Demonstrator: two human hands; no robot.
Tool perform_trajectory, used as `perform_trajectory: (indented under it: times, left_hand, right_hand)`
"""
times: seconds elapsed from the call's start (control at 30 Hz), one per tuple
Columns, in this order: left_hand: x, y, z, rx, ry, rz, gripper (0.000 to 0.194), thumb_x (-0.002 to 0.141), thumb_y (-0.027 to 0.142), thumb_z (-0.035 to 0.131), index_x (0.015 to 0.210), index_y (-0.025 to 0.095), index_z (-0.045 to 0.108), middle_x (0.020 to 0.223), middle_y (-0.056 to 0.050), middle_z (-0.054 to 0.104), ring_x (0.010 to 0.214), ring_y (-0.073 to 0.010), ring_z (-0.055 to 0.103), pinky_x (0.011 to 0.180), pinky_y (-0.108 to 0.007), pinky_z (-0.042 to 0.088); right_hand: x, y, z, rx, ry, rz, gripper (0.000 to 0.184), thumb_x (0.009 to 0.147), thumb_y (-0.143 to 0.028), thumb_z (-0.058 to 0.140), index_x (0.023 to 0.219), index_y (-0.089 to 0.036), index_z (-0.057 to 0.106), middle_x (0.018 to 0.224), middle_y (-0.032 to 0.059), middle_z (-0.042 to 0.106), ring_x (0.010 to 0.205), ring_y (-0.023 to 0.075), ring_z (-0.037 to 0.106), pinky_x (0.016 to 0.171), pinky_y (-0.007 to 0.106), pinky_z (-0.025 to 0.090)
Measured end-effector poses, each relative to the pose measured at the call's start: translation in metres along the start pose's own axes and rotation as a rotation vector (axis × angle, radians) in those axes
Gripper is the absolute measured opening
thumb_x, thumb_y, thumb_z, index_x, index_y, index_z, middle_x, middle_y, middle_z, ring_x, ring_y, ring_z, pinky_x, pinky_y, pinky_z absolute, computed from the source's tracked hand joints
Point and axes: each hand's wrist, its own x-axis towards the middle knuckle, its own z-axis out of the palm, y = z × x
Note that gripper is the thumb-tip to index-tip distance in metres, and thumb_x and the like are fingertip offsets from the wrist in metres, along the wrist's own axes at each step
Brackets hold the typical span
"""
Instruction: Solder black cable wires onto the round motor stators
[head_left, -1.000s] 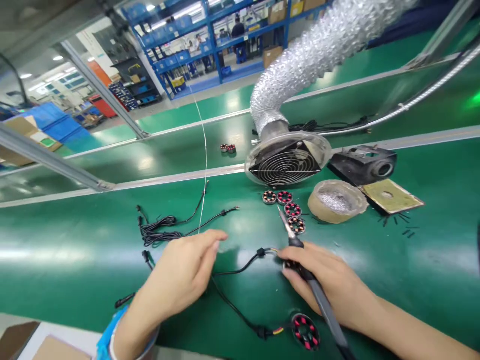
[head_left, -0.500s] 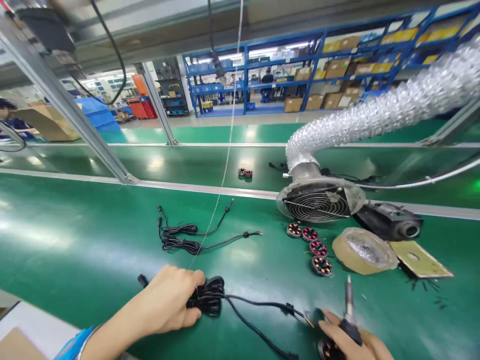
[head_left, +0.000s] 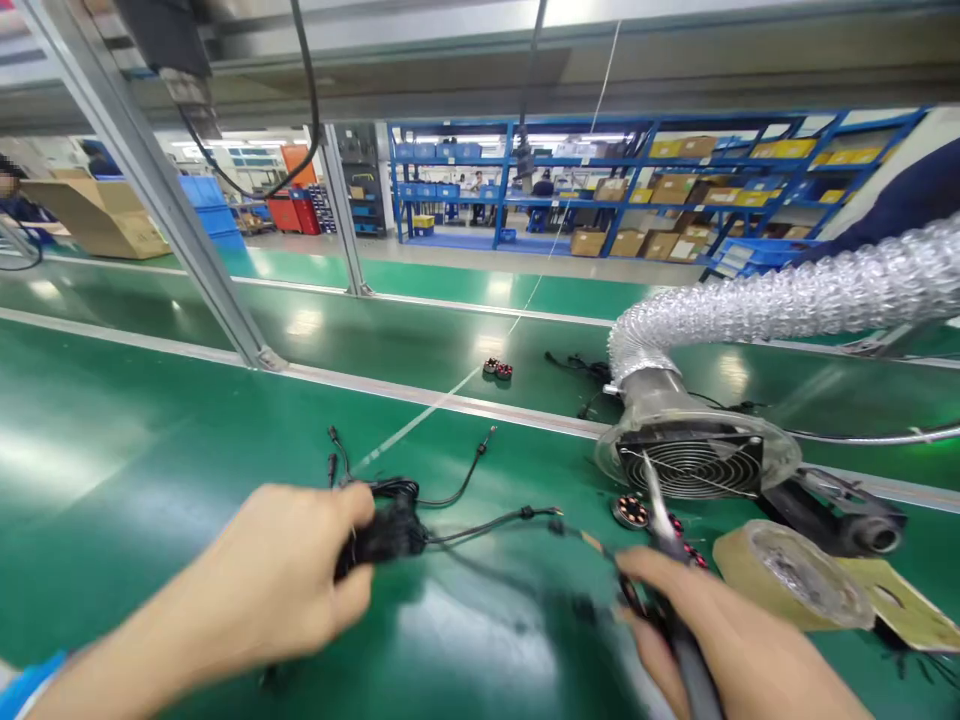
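My left hand (head_left: pixel 289 565) is closed on a coiled bundle of black cable (head_left: pixel 396 528), held above the green bench. Cable leads run right from the bundle, blurred, toward my right hand (head_left: pixel 724 620). That hand grips a soldering iron (head_left: pixel 661 515), its metal tip pointing up and away. A small round motor stator (head_left: pixel 634 597) is partly visible at the same fingers, mostly hidden. Behind my left hand lie other black cables (head_left: pixel 457 497) with bare wire ends. Beyond the iron sits a stator with copper coils (head_left: pixel 631 511); pink-coiled ones are partly covered.
A fume extractor fan (head_left: pixel 694 465) with a silver flexible duct (head_left: pixel 780 305) stands at the right. Near it are a tape roll (head_left: pixel 791 575), a yellow pad (head_left: pixel 896 600) and a black holder (head_left: pixel 847 515). Two stators (head_left: pixel 497 369) lie beyond the metal rail (head_left: pixel 420 395).
Both hands have risen and moved forward over the bench, carrying the cable bundle, the soldering iron and the stator. The camera view has shifted as well.
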Motion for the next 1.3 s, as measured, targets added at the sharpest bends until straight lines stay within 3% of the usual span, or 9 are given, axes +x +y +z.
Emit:
perform_trajectory:
  times: [0.17,0.3,0.5,0.6,0.73,0.83,1.03,1.2,1.3]
  left_hand:
    - [0.117,-0.069,-0.063,0.151,0.264,-0.148,0.032,0.072,0.041,0.061,0.094,0.019,0.066,0.09,-0.014,0.074,0.089,-0.0387,0.069,0.069,-0.038,0.049]
    - [0.214,-0.09,-0.067,0.012,0.377,-0.266,0.042,0.084,0.035,0.061,0.119,0.011,0.061,0.112,-0.02,0.069,0.108,-0.0366,0.065,0.085,-0.042,0.051]
    - [0.297,-0.064,0.007,-0.17,0.307,-0.033,0.04,0.094,0.039,0.059,0.126,0.017,0.056,0.125,-0.01,0.061,0.106,-0.0239,0.062,0.091,-0.046,0.052]
    - [0.333,-0.042,0.032,-0.238,0.281,0.117,0.074,0.079,0.054,0.071,0.137,0.015,0.047,0.134,-0.016,0.052,0.121,-0.029,0.054,0.101,-0.04,0.046]
    - [0.372,-0.014,0.039,-0.298,0.279,0.209,0.102,0.061,0.064,0.079,0.14,0.014,0.04,0.135,-0.018,0.044,0.129,-0.0366,0.045,0.107,-0.041,0.039]
    - [0.382,0.0,0.036,-0.312,0.276,0.266,0.078,0.065,0.061,0.077,0.125,0.017,0.054,0.125,-0.014,0.05,0.122,-0.0342,0.05,0.104,-0.039,0.04]
    - [0.341,-0.001,0.023,-0.28,0.306,0.218,0.038,0.082,0.055,0.062,0.085,0.016,0.061,0.091,-0.01,0.061,0.09,-0.0292,0.061,0.077,-0.035,0.046]
    - [0.246,0.03,0.012,-0.275,0.351,0.246,0.038,0.085,0.056,0.057,0.082,0.018,0.057,0.086,-0.007,0.06,0.082,-0.0239,0.059,0.07,-0.032,0.044]
    - [0.172,0.083,0.027,-0.29,0.267,0.446,0.047,0.075,0.066,0.064,0.081,0.019,0.058,0.084,-0.004,0.06,0.079,-0.0216,0.058,0.068,-0.03,0.045]
  right_hand:
    - [0.204,0.036,0.008,-0.188,-0.249,0.162,0.034,0.089,-0.018,0.059,0.123,-0.015,0.053,0.098,0.0091,0.07,0.082,0.0237,0.069,0.075,0.037,0.056]
    - [0.316,0.071,0.055,-0.232,-0.265,0.241,0.034,0.096,-0.034,0.06,0.125,-0.016,0.056,0.121,0.0088,0.061,0.101,0.022,0.064,0.085,0.042,0.056]
    - [0.342,0.116,0.139,-0.232,-0.39,0.314,0.032,0.096,-0.034,0.06,0.124,-0.017,0.057,0.122,0.0088,0.061,0.102,0.0221,0.064,0.085,0.042,0.056]
    - [0.342,0.135,0.159,-0.22,-0.436,0.326,0.033,0.096,-0.034,0.06,0.124,-0.016,0.057,0.122,0.009,0.061,0.102,0.0223,0.064,0.085,0.042,0.056]
    - [0.358,0.151,0.137,-0.227,-0.482,0.312,0.034,0.096,-0.034,0.061,0.124,-0.016,0.057,0.123,0.0092,0.06,0.103,0.0226,0.063,0.086,0.043,0.056]
    - [0.369,0.149,0.092,-0.275,-0.519,0.288,0.033,0.096,-0.034,0.061,0.123,-0.016,0.058,0.122,0.0091,0.061,0.103,0.0225,0.063,0.086,0.043,0.056]
    - [0.311,0.096,-0.002,-0.4,-0.501,0.223,0.022,0.088,-0.024,0.068,0.106,-0.011,0.064,0.098,0.0101,0.067,0.088,0.0238,0.066,0.075,0.037,0.053]
    - [0.165,0.057,-0.047,-0.358,-0.36,0.045,0.007,0.087,-0.02,0.06,0.093,-0.018,0.063,0.074,0.0053,0.062,0.074,0.0218,0.06,0.062,0.029,0.041]
    - [0.076,0.048,-0.047,-0.214,0.011,-0.197,0.011,0.09,-0.018,0.049,0.087,-0.019,0.06,0.064,0.0024,0.055,0.062,0.0177,0.052,0.054,0.028,0.037]
